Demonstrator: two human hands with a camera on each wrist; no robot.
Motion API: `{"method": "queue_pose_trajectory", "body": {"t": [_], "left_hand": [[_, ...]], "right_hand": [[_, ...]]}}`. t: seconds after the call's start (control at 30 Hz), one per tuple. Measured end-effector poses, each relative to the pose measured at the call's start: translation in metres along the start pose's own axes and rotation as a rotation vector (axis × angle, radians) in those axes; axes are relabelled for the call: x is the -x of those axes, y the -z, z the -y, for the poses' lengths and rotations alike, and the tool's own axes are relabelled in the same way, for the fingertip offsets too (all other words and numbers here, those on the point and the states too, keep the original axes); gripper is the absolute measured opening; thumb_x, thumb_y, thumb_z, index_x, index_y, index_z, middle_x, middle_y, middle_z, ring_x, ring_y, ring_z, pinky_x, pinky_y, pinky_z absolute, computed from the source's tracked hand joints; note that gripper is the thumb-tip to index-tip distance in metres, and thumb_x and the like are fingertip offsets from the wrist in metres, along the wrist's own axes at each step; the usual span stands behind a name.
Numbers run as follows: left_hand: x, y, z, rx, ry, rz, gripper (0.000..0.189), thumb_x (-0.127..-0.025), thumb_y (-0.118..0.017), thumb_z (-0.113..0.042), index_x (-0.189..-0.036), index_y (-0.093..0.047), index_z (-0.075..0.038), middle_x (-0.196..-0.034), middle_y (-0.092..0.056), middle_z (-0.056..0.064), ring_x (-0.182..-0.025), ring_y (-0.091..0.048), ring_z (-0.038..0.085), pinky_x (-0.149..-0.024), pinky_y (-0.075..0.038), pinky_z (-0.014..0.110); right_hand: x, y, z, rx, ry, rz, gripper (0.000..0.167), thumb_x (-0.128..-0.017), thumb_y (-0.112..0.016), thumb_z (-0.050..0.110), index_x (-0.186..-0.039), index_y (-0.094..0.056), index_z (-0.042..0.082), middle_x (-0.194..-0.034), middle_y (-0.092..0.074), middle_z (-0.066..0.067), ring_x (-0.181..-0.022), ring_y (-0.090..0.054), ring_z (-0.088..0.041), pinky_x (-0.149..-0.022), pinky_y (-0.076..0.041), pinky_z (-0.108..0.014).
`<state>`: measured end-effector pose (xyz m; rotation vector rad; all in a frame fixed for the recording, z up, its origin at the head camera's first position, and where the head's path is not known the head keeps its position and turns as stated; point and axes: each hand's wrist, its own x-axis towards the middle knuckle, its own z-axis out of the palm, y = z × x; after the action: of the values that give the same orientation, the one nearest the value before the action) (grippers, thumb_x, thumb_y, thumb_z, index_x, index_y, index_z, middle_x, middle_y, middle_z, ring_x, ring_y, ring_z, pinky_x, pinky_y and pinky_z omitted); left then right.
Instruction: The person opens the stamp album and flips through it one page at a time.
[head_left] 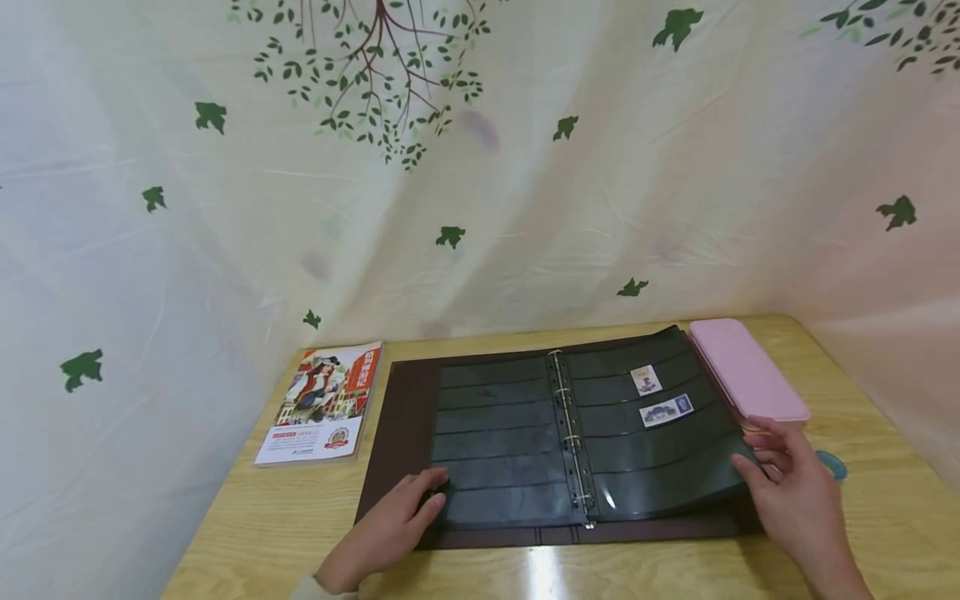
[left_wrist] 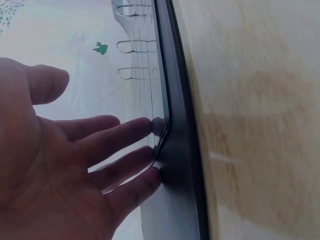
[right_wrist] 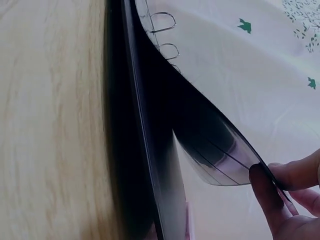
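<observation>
A stamp album point(head_left: 397, 417) with a dark brown cover lies spread on the table, its black strip-pocket pages held by metal rings point(head_left: 567, 425). Two stamps sit on the right-hand page: a small upright one point(head_left: 646, 380) and a wider one point(head_left: 666, 411). My right hand point(head_left: 802, 492) pinches the near outer corner of that page between thumb and fingers. In the right wrist view the pinched page point(right_wrist: 212, 125) curves up off the sheets below. My left hand point(head_left: 397, 517) rests its extended fingertips at the near left corner of the left page point(head_left: 495, 450).
To the left lies a book point(head_left: 318, 404) with an illustrated cover. A pink case point(head_left: 750, 371) sits against the album's right side. A small teal object point(head_left: 832, 465) shows partly behind my right hand. Printed cloth point(head_left: 525, 192) hangs behind the wooden table point(head_left: 247, 533).
</observation>
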<state>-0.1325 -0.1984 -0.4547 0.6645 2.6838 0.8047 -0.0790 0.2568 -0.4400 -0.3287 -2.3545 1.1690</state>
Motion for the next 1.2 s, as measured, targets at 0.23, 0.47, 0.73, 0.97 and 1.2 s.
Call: {"method": "queue_pose_trajectory", "body": {"t": [0.23, 0.47, 0.73, 0.97, 1.2], "left_hand": [[0.0, 0.001, -0.001, 0.006, 0.006, -0.003, 0.046, -0.102, -0.038, -0.039, -0.137, -0.046, -0.01, -0.13, -0.055, -0.001, -0.12, -0.047, 0.021, -0.096, -0.04, 0.046], [-0.001, 0.001, -0.001, 0.012, 0.016, 0.006, 0.047, -0.102, -0.038, -0.04, -0.137, -0.046, -0.011, -0.131, -0.055, 0.0, -0.12, -0.047, 0.021, -0.096, -0.04, 0.047], [0.0, -0.001, 0.0, 0.01, 0.004, -0.006, 0.046, -0.102, -0.038, -0.039, -0.137, -0.046, -0.011, -0.13, -0.055, -0.001, -0.12, -0.047, 0.021, -0.096, -0.04, 0.046], [0.001, -0.002, 0.0, 0.012, 0.002, -0.012, 0.046, -0.102, -0.039, -0.039, -0.137, -0.047, -0.01, -0.13, -0.055, 0.0, -0.12, -0.047, 0.021, -0.096, -0.04, 0.046], [0.0, -0.001, 0.0, 0.008, 0.013, -0.014, 0.046, -0.102, -0.038, -0.039, -0.136, -0.047, -0.01, -0.13, -0.055, 0.0, -0.12, -0.047, 0.021, -0.096, -0.04, 0.046]], "right_hand": [[-0.002, 0.004, 0.006, 0.09, -0.004, 0.005, 0.04, -0.086, -0.071, 0.012, -0.124, -0.058, 0.007, -0.088, -0.056, -0.005, -0.069, -0.048, 0.004, -0.058, -0.04, -0.007], [0.0, 0.008, 0.007, 0.149, 0.019, 0.039, 0.032, -0.094, -0.059, 0.021, -0.123, -0.06, 0.007, -0.083, -0.055, -0.004, -0.07, -0.043, -0.001, -0.055, -0.034, -0.02], [0.0, 0.001, 0.008, -0.168, 0.151, 0.036, 0.041, -0.094, -0.05, -0.003, -0.135, -0.043, 0.0, -0.101, -0.051, -0.002, -0.093, -0.047, 0.001, -0.074, -0.035, -0.008], [-0.009, -0.01, 0.006, -0.243, 0.061, 0.18, 0.055, -0.1, -0.044, 0.011, -0.146, -0.016, 0.0, -0.118, -0.044, -0.025, -0.088, -0.05, 0.007, -0.07, -0.045, -0.01], [-0.018, -0.016, -0.007, -0.565, 0.116, 0.255, 0.046, -0.106, -0.02, 0.022, -0.148, -0.016, 0.004, -0.117, -0.053, 0.003, -0.091, -0.061, -0.003, -0.068, -0.052, -0.022]]}}
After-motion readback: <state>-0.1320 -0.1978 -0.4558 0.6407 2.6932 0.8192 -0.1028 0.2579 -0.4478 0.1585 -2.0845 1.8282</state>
